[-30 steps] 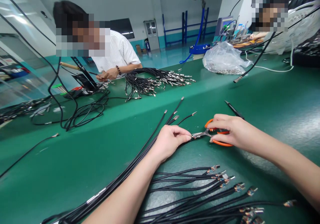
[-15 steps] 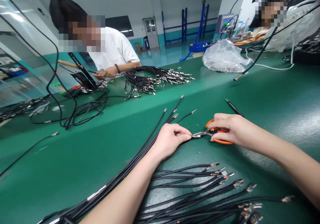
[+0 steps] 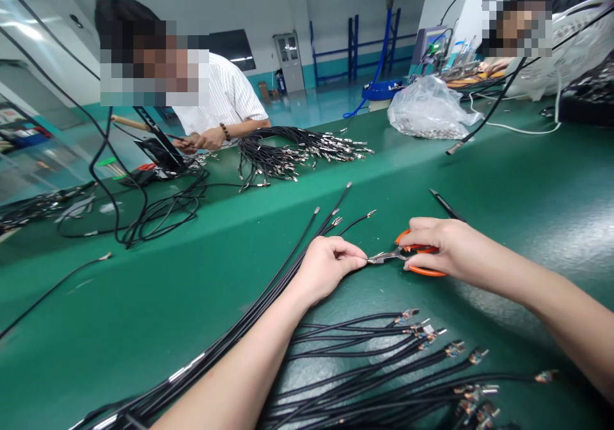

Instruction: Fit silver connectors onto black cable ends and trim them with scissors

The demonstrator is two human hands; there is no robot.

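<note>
The left hand [image 3: 329, 269] pinches black cables [image 3: 220, 343], the right hand [image 3: 446, 254] orange-handled pliers [image 3: 422, 271].

Glossy green bench mat [image 3: 119, 315], smooth black cable sheathing [image 3: 240, 327] at 7 o'clock, steel pliers [image 3: 386, 258] with orange plastic handles [image 3: 422, 270] and bright metal terminals [image 3: 451, 350] at 4, crinkled clear plastic bag [image 3: 429, 110] at 2.

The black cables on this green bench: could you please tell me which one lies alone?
The cable at far left, with a metal terminal; the others lie bunched together.
</note>
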